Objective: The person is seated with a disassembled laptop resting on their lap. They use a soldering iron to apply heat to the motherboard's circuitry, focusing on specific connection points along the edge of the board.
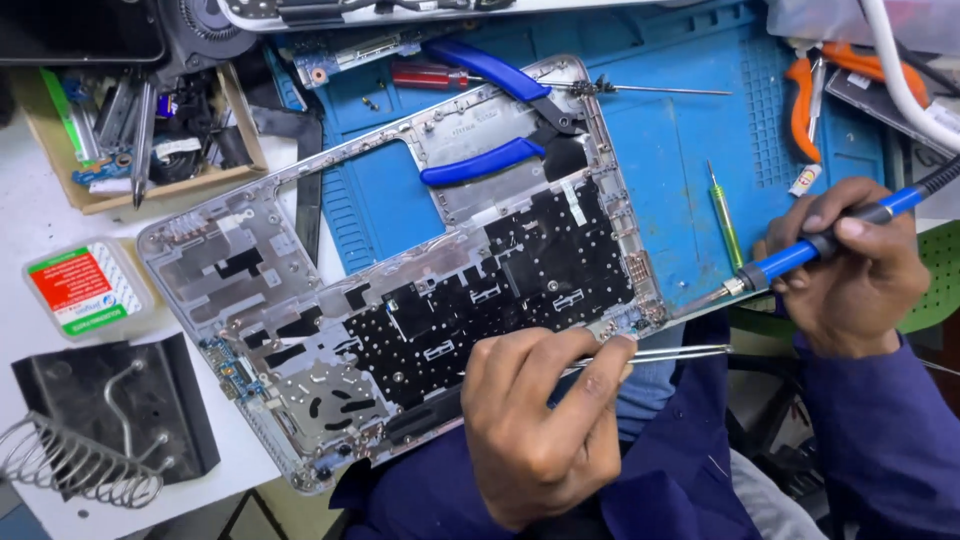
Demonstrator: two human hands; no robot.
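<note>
- Blue work mat (690, 180) covers a cluttered bench, blue-handled pliers (500, 110) at 12 o'clock.
- Silver laptop chassis (400, 290) lies tilted at centre.
- Left hand (540, 420) at 6 o'clock pinches metal tweezers (660, 353).
- Right hand (850, 265) at 3 o'clock grips a blue soldering iron (800, 255), tip at the chassis corner.

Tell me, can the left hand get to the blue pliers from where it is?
Probably yes: the blue pliers lie uncovered on the laptop shell, but the left hand already holds tweezers.
</note>
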